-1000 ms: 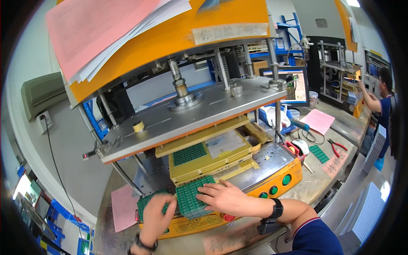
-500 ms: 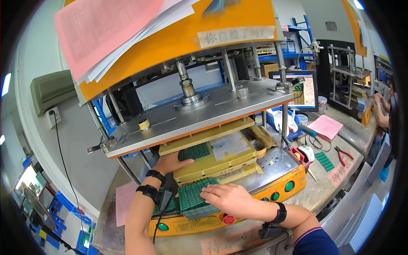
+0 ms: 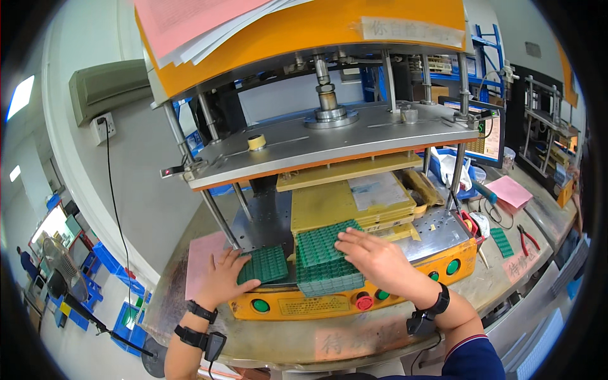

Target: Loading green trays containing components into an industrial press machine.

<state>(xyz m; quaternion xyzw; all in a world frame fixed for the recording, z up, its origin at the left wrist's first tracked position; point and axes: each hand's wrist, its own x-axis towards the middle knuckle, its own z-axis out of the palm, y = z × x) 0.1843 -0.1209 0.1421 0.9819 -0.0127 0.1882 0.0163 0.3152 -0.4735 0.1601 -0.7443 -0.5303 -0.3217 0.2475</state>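
My left hand (image 3: 221, 278) lies flat, fingers spread, on a small green board (image 3: 263, 265); my right hand (image 3: 378, 259) presses open-palmed on the green board stack (image 3: 323, 259), hiding its right edge.

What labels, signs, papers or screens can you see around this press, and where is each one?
White label strip: on the press's orange top housing, long rectangle.
Yellow label: orange front panel, between buttons.
Screen: right of the press, lit, dark-framed.
Pink sheet: on the bench at right.

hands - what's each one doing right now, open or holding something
Left hand: open, flat on the small green panel.
Right hand: open, flat on the large green panel.
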